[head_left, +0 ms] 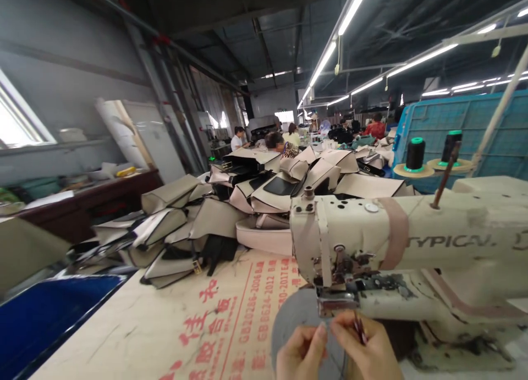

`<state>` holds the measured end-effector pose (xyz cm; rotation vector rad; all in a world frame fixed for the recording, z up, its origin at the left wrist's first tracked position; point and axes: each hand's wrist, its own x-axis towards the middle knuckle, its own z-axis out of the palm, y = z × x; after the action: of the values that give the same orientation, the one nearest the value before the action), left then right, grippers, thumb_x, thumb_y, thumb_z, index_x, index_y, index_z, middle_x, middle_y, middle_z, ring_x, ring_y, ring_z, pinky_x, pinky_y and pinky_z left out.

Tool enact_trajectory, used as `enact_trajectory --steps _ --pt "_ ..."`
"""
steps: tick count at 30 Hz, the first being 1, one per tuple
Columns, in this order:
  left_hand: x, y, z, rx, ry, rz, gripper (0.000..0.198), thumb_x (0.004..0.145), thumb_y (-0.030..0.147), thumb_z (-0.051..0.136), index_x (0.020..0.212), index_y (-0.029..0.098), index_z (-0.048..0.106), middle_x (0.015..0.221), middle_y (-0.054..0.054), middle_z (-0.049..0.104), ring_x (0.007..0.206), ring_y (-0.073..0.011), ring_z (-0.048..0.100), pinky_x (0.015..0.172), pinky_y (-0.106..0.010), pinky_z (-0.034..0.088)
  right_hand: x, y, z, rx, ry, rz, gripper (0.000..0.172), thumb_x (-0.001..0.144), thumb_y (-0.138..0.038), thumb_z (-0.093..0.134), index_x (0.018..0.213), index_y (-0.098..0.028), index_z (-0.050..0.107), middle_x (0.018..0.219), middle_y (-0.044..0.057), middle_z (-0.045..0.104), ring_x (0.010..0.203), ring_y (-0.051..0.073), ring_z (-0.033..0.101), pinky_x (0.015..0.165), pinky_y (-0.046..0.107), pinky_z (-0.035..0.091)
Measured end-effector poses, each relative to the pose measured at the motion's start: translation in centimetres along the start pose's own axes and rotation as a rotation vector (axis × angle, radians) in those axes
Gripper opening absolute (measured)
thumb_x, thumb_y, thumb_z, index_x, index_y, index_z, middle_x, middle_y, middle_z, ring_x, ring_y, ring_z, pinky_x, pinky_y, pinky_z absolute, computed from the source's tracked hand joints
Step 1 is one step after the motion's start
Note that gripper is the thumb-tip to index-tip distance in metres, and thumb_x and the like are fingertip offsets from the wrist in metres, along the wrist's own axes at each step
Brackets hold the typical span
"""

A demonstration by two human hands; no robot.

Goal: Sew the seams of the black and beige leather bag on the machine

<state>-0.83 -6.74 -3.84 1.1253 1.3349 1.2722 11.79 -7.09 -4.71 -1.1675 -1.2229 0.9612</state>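
Close under the head of a cream sewing machine [342,231], both my hands are raised with the fingertips near each other. My left hand [301,355] is closed in a pinch, and whatever lies between thumb and forefinger is too small to make out. A small, slim dark tool [361,331] sticks out between the fingers of my right hand [367,347], whose thumb and forefinger are also pinched together. Just beyond the fingertips is the machine's needle area [338,300]. Behind my left hand lies a round grey disc [295,319], partly covered.
Many beige bags with black trim [264,193] are heaped beyond the printed plywood table [165,319]. At the left edge stands a blue bin [53,319]. Black thread spools [414,154] and a blue mesh crate [466,127] are on the right. Other people [274,142] sit farther back.
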Motion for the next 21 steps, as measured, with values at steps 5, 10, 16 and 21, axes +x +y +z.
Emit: enact_trajectory --steps 5,10,16,21 --pt "1.4 0.2 -0.1 -0.159 0.135 -0.094 0.043 0.066 0.054 0.067 0.073 0.012 0.060 0.063 -0.002 0.056 0.057 -0.0119 0.048 0.048 -0.019 0.038 1.9 -0.4 0.2 -0.072 0.196 0.040 0.036 0.079 -0.050 0.053 0.077 -0.015 0.060 0.070 0.003 0.058 0.067 0.013 0.051 0.058 0.020 0.038" --pt "0.3 -1.1 -0.2 -0.170 0.039 -0.136 0.044 0.067 0.051 0.066 0.087 0.013 0.058 0.071 -0.003 0.056 0.060 -0.0134 0.051 0.045 -0.019 0.039 2.5 0.2 1.3 -0.306 0.361 -0.050 0.037 0.081 -0.049 0.050 0.066 -0.016 0.055 0.056 -0.002 0.051 0.054 0.010 0.046 0.055 0.020 0.035" --pt "-1.1 -3.0 0.5 -0.187 0.056 -0.135 0.040 0.071 0.048 0.062 0.089 0.013 0.054 0.067 -0.001 0.054 0.052 -0.0104 0.048 0.041 -0.016 0.035 2.5 0.9 0.8 -0.385 0.397 -0.055 0.038 0.079 -0.051 0.053 0.071 -0.015 0.060 0.060 0.001 0.057 0.056 0.012 0.050 0.055 0.022 0.036" --pt "-1.3 -3.5 0.7 -0.154 0.006 -0.138 0.040 0.073 0.049 0.058 0.091 0.014 0.052 0.067 -0.002 0.054 0.051 -0.0104 0.048 0.040 -0.017 0.034 2.3 0.2 0.8 -0.144 0.295 0.072 0.038 0.076 -0.049 0.058 0.084 -0.013 0.064 0.083 0.007 0.065 0.075 0.017 0.058 0.061 0.021 0.042"
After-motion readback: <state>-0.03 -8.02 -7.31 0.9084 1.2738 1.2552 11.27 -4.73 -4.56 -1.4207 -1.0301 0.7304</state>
